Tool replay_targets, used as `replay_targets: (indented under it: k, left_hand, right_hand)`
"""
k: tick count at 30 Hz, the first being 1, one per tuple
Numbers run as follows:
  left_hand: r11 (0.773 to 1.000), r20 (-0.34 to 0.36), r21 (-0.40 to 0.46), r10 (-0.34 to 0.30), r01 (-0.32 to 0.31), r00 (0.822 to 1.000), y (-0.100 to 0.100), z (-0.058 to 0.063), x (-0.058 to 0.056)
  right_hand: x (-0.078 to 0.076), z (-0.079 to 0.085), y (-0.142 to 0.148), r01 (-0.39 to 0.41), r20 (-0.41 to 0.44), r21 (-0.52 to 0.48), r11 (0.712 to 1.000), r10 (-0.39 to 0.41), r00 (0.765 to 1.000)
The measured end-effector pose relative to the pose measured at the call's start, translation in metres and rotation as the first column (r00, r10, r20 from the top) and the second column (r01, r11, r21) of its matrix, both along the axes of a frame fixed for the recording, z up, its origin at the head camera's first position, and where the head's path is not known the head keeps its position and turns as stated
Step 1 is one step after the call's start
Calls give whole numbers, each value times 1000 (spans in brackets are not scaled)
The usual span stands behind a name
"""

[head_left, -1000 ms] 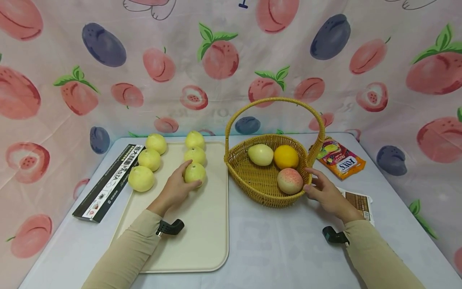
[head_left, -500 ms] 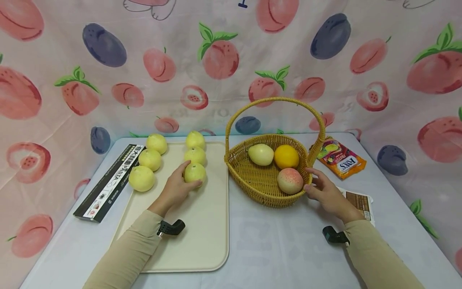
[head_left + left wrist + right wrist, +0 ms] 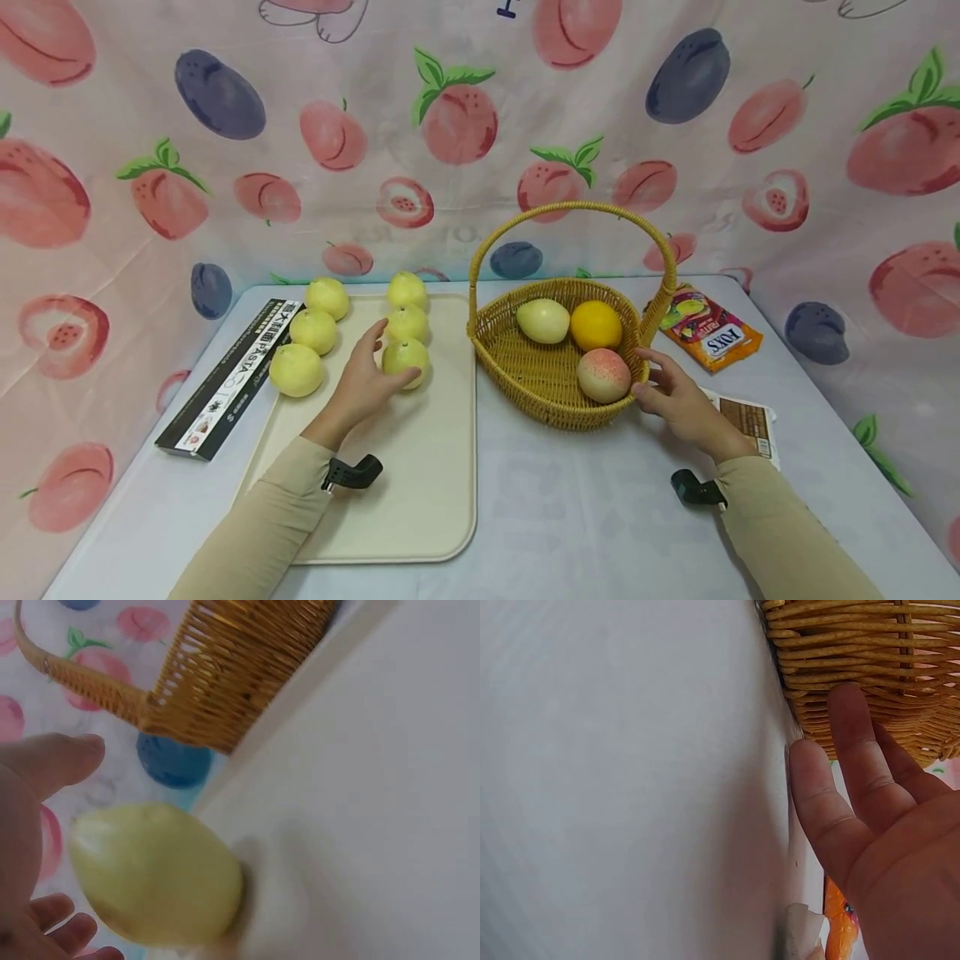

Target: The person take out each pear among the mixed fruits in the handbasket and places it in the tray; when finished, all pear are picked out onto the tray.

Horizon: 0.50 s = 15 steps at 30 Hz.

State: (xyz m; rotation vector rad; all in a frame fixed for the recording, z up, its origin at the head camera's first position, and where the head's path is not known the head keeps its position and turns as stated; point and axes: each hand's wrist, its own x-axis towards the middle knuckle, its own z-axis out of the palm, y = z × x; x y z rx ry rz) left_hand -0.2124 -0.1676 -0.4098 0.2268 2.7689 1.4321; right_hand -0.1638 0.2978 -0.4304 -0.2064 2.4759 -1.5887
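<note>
My left hand (image 3: 365, 386) is beside the front yellow-green fruit (image 3: 406, 360) of the right row on the beige tray (image 3: 397, 508). Its thumb and fingers are spread, and in the left wrist view a gap shows between them and that fruit (image 3: 161, 874). More such fruits stand behind it, and another row (image 3: 296, 370) lies along the tray's left side. My right hand (image 3: 686, 408) touches the right side of the wicker basket (image 3: 525, 387), its fingers (image 3: 859, 746) fairly straight against the weave. Inside the basket lie a pale yellow fruit (image 3: 543, 321), an orange (image 3: 596, 325) and a peach (image 3: 603, 376).
A black and white pasta box (image 3: 228, 383) lies at the tray's left edge. Right of the basket is an orange FOX'S candy bag (image 3: 708, 329), with a brown and white packet (image 3: 750, 425) partly under my right wrist. A fruit-print cloth (image 3: 465, 200) hangs behind.
My left hand has let go of the front fruit, its fingers spreading and drawing slightly left. The fruit stays in its row. My right hand and the basket have not moved.
</note>
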Motion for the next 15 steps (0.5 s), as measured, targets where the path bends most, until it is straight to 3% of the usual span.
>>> replay_targets:
  k: [10, 15]
  left_hand:
    - [992, -87, 95, -76, 84, 993, 18, 33, 19]
    - [981, -123, 129, -131, 146, 984, 31, 42, 25]
  right_hand:
    - [1, 0, 0, 0, 4, -8, 1000, 0, 1000]
    - [1, 1, 0, -4, -2, -8, 1000, 4, 1000]
